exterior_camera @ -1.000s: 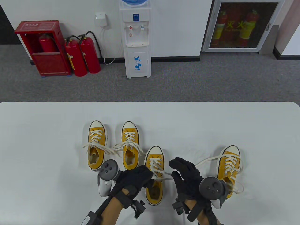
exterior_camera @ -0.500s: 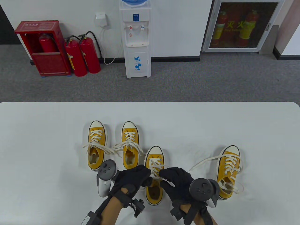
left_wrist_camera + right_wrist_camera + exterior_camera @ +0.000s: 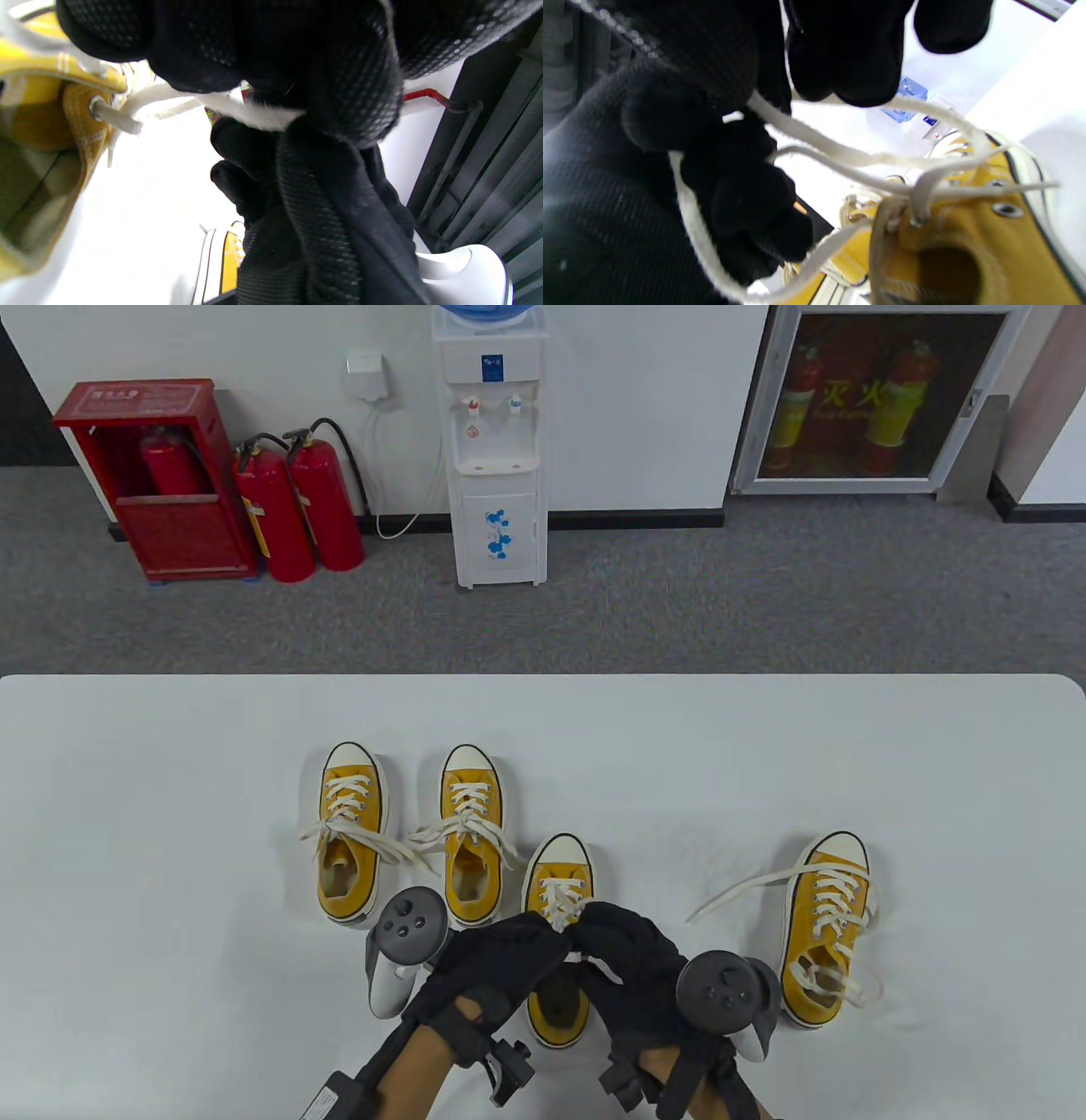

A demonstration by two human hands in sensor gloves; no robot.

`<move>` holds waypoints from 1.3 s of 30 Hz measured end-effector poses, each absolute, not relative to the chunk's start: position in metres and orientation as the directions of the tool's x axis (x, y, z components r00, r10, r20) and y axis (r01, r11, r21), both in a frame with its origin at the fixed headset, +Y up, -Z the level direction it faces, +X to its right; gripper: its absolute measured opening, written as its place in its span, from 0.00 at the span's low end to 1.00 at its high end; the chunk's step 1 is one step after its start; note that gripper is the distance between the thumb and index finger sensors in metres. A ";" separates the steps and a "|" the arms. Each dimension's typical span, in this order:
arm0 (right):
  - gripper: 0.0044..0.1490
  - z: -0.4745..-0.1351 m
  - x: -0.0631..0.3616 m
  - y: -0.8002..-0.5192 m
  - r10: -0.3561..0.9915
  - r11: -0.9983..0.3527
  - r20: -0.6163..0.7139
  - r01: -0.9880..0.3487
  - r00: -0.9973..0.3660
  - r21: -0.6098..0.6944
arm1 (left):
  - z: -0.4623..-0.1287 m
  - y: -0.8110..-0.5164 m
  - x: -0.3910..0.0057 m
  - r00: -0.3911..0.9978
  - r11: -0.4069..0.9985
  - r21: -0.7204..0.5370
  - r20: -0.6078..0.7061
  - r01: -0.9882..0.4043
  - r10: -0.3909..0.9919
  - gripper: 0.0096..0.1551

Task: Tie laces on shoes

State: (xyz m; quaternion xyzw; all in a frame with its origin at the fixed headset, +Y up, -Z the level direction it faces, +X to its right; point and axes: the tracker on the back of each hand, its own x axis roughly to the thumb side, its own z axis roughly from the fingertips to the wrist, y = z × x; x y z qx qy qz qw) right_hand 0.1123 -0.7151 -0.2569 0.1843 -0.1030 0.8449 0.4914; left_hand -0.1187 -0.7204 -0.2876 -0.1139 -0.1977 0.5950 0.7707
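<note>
Four yellow sneakers with white laces stand on the white table (image 3: 170,814). Both gloved hands meet over the near middle sneaker (image 3: 557,886), above its opening. My left hand (image 3: 543,940) pinches a white lace (image 3: 254,115) between thumb and fingers. My right hand (image 3: 601,940) touches it from the right, its fingers (image 3: 848,55) curled round lace strands (image 3: 840,156) that run to the top eyelets of the sneaker (image 3: 967,241). A loop of lace hangs round the left glove (image 3: 734,190). The hands hide the sneaker's tongue and knot area in the table view.
Two more sneakers (image 3: 349,831) (image 3: 472,831) stand side by side at the back left with loose laces. The fourth sneaker (image 3: 827,929) sits to the right, one lace (image 3: 738,891) trailing left across the table. Beyond the table's far edge are a water dispenser and fire extinguishers.
My right hand swung left from an open, spread pose and closed on the lace beside my left hand. The lace that stretched rightward is now gathered between the hands. My left hand shifted slightly right.
</note>
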 end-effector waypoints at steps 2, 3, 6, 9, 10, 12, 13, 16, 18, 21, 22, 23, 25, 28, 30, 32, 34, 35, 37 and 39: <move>0.26 -0.258 0.117 -0.714 0.822 -0.463 0.391 -0.886 -0.414 0.036 | -0.287 -0.717 -0.122 0.256 0.308 -0.368 0.185 -0.877 0.949 0.24; 0.26 -0.259 0.120 -0.713 0.837 -0.441 0.384 -0.896 -0.389 0.055 | -0.288 -0.713 -0.124 0.285 0.342 -0.344 0.206 -0.874 0.936 0.25; 0.26 -0.260 0.129 -0.706 0.854 -0.395 0.381 -0.918 -0.353 0.035 | -0.288 -0.704 -0.132 0.392 0.455 -0.263 0.258 -0.851 0.883 0.28; 0.26 -0.261 0.138 -0.700 0.866 -0.353 0.382 -0.935 -0.322 0.013 | -0.289 -0.696 -0.141 0.467 0.528 -0.218 0.275 -0.821 0.840 0.29; 0.26 -0.261 0.141 -0.698 0.868 -0.344 0.381 -0.939 -0.319 -0.002 | -0.289 -0.695 -0.145 0.479 0.538 -0.215 0.274 -0.815 0.834 0.29; 0.27 -0.260 0.147 -0.693 0.861 -0.347 0.384 -0.937 -0.335 -0.040 | -0.288 -0.693 -0.153 0.495 0.551 -0.185 0.278 -0.814 0.823 0.29; 0.27 -0.259 0.149 -0.690 0.854 -0.354 0.386 -0.933 -0.348 -0.059 | -0.288 -0.692 -0.158 0.503 0.559 -0.175 0.280 -0.810 0.817 0.29; 0.27 -0.256 0.156 -0.681 0.833 -0.379 0.372 -0.912 -0.409 -0.154 | -0.286 -0.690 -0.173 0.552 0.601 -0.125 0.283 -0.790 0.784 0.29; 0.27 -0.255 0.159 -0.675 0.821 -0.417 0.343 -0.890 -0.456 -0.185 | -0.285 -0.689 -0.183 0.601 0.645 -0.093 0.282 -0.758 0.747 0.28; 0.27 -0.253 0.164 -0.671 0.792 -0.490 0.281 -0.839 -0.542 -0.237 | -0.283 -0.686 -0.199 0.678 0.712 -0.044 0.270 -0.701 0.684 0.26; 0.27 -0.253 0.166 -0.671 0.780 -0.518 0.259 -0.820 -0.570 -0.244 | -0.282 -0.686 -0.202 0.690 0.723 -0.036 0.265 -0.690 0.673 0.24; 0.27 -0.253 0.168 -0.673 0.764 -0.549 0.235 -0.797 -0.600 -0.251 | -0.281 -0.686 -0.208 0.707 0.735 -0.020 0.260 -0.678 0.658 0.23; 0.27 -0.253 0.174 -0.679 0.751 -0.575 0.199 -0.772 -0.629 -0.270 | -0.279 -0.687 -0.215 0.723 0.744 0.007 0.245 -0.668 0.646 0.21; 0.27 -0.257 0.185 -0.692 0.763 -0.586 0.132 -0.763 -0.633 -0.274 | -0.277 -0.694 -0.230 0.745 0.757 0.034 0.217 -0.652 0.631 0.20; 0.27 -0.259 0.191 -0.698 0.729 -0.634 0.087 -0.718 -0.679 -0.287 | -0.275 -0.698 -0.238 0.764 0.770 0.064 0.197 -0.635 0.614 0.20; 0.27 -0.260 0.197 -0.703 0.720 -0.657 0.043 -0.701 -0.693 -0.278 | -0.275 -0.701 -0.247 0.786 0.784 0.100 0.185 -0.612 0.590 0.19; 0.27 -0.260 0.202 -0.705 0.729 -0.654 0.018 -0.704 -0.684 -0.275 | -0.274 -0.705 -0.255 0.799 0.793 0.121 0.170 -0.598 0.576 0.19; 0.27 -0.259 0.205 -0.706 0.723 -0.665 -0.006 -0.694 -0.691 -0.274 | -0.273 -0.706 -0.259 0.805 0.795 0.136 0.160 -0.591 0.571 0.19; 0.27 -0.259 0.210 -0.708 0.697 -0.696 -0.044 -0.662 -0.716 -0.278 | -0.271 -0.709 -0.266 0.823 0.808 0.161 0.152 -0.567 0.548 0.19; 0.27 -0.261 0.213 -0.710 0.660 -0.736 -0.075 -0.623 -0.747 -0.266 | -0.269 -0.711 -0.272 0.844 0.828 0.164 0.140 -0.536 0.518 0.19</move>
